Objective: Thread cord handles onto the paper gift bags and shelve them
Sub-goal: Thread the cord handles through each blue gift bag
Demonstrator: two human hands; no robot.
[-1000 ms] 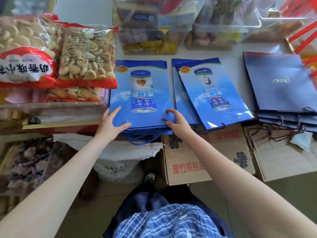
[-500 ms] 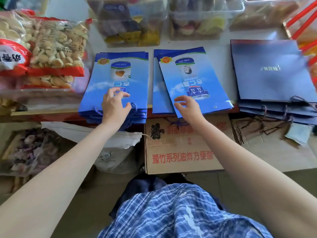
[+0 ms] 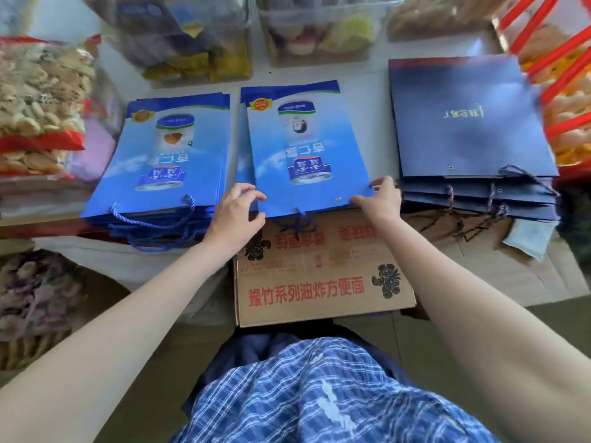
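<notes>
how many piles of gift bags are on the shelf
3. A light blue pile on the left, a light blue pile in the middle between both hands, and a dark navy pile on the right. Bags per pile can't be counted.
</notes>
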